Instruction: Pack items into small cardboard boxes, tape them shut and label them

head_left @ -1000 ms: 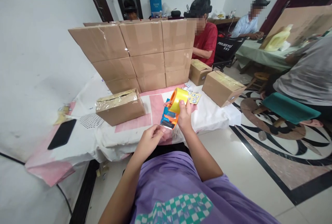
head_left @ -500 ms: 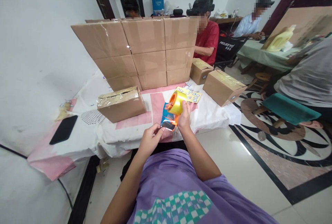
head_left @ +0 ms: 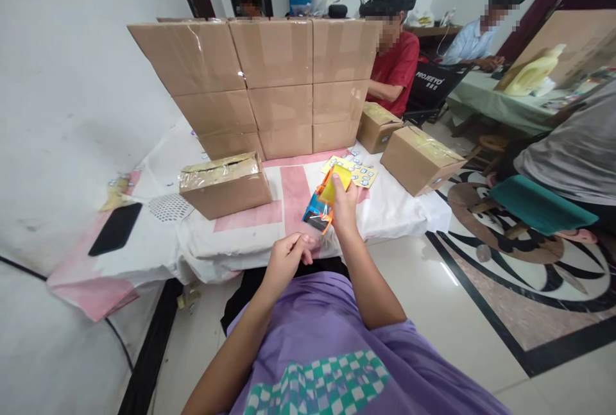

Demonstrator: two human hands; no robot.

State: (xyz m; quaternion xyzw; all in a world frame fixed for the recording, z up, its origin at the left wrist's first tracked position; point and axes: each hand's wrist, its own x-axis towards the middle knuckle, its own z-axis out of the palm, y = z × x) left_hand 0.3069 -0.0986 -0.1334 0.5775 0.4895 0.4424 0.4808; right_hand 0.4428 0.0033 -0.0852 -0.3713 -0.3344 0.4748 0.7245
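One chair (head_left: 432,93) reading "PROJEEYO" | right hand (head_left: 345,208) closed round tape dispenser (head_left: 316,206) | left hand (head_left: 287,253) pinching clear tape (head_left: 312,229)

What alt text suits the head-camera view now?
A right hand grips a blue-orange tape dispenser with a yellow roll; the left hand is near its lower end. Cardboard boxes stand stacked on the cloth-covered table beyond.

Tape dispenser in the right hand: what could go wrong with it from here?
The clear strip between the tape dispenser and the left hand might fold onto itself. The yellow sheet lies close beyond the dispenser, so a low swing of the right hand could perhaps drag it.
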